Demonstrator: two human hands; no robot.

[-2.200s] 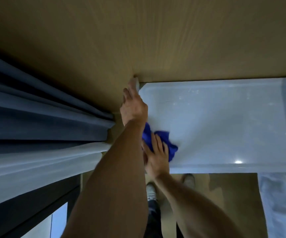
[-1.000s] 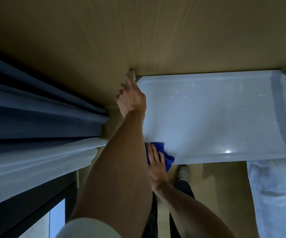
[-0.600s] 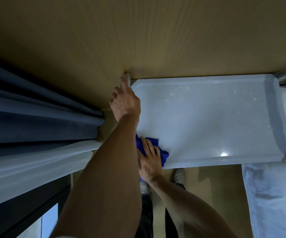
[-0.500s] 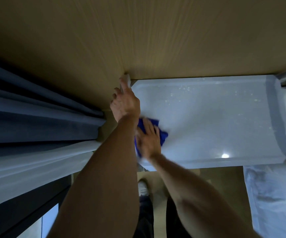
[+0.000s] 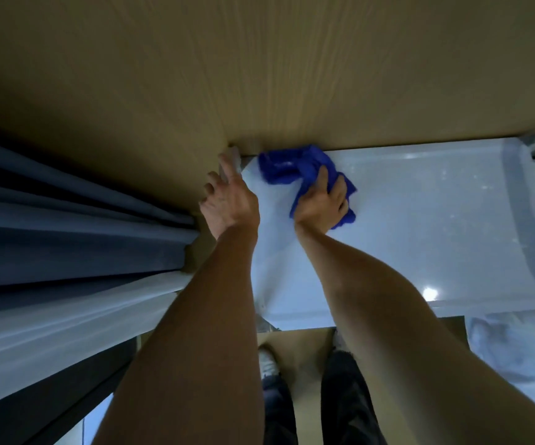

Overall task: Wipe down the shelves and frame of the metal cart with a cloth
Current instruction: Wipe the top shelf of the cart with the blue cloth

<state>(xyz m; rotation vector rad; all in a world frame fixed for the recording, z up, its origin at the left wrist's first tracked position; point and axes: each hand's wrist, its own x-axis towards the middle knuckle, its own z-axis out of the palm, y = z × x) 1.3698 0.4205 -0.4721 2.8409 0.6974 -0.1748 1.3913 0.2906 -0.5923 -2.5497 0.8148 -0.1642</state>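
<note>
The cart's white top shelf [image 5: 420, 220] lies below me, its far edge against a wooden wall. My right hand [image 5: 322, 203] presses a crumpled blue cloth [image 5: 292, 167] onto the shelf near its far left corner. The cloth spreads from under my fingers up to the far rim. My left hand [image 5: 229, 200] rests on the shelf's left edge, its fingers around the white corner post [image 5: 234, 155]. Lower shelves are hidden under the top one.
A wood-grain wall [image 5: 259, 75] fills the upper view. Dark and pale curtains [image 5: 67, 236] hang close on the left. Pale bedding or fabric [image 5: 516, 348] lies at the lower right. My feet [image 5: 269, 361] stand on a brown floor in front of the cart.
My right hand has slid the blue cloth from the near left edge of the shelf up to its far left corner. My left hand has stayed on the corner post.
</note>
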